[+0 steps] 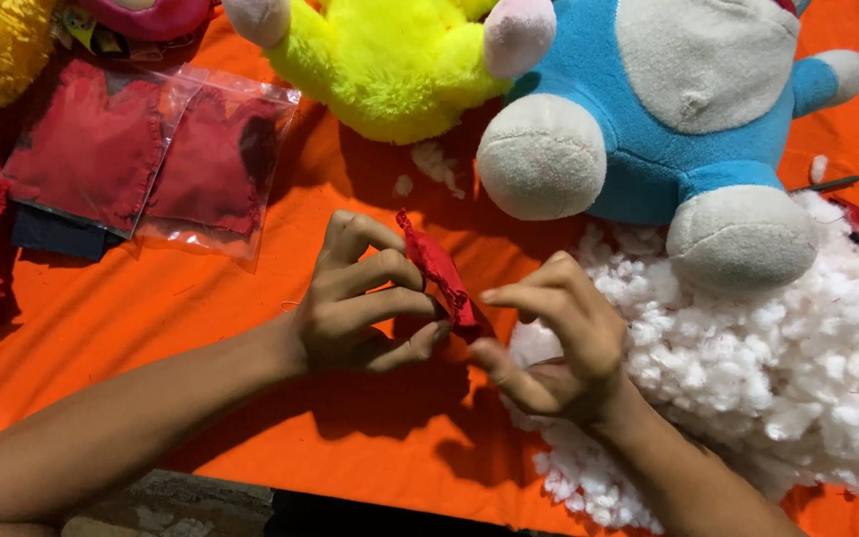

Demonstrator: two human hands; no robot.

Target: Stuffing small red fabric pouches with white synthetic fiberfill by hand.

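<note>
Forearms: reaching in from the lower edge, nearest the camera, converging over the orange cloth-covered work surface (201, 318).
Left hand (365, 303): curling shut, fingertips (420, 273) pinching the small red frayed-edge fabric piece (437, 270) from its left side.
Right hand (554, 343): hovering just right of the fabric piece, fingers bent and partly spread, thumb tip almost touching the lower end; holding nothing that can be made out, though a wisp of filling under the palm cannot be ruled out.
Fabric piece: sitting between the two hands, raised off the cloth, standing on edge.
Long axis: running from upper left to lower right, upper end free above the left fingers, lower end pointing at the right thumb.
Nearer hand: left already gripping; right closest to the lower end only.
Loose white fluffy stuffing pile (748, 368): lying directly right of and under the right hand, spreading toward the right edge.
Blue and grey plush toy (668, 109): sitting behind the stuffing, feet toward the hands.
Bright yellow plush toy (390, 65): lying behind the left hand, beside the blue one.
Clear plastic bags of red fabric (151, 149): resting well to the upper left, apart from both hands.
</note>
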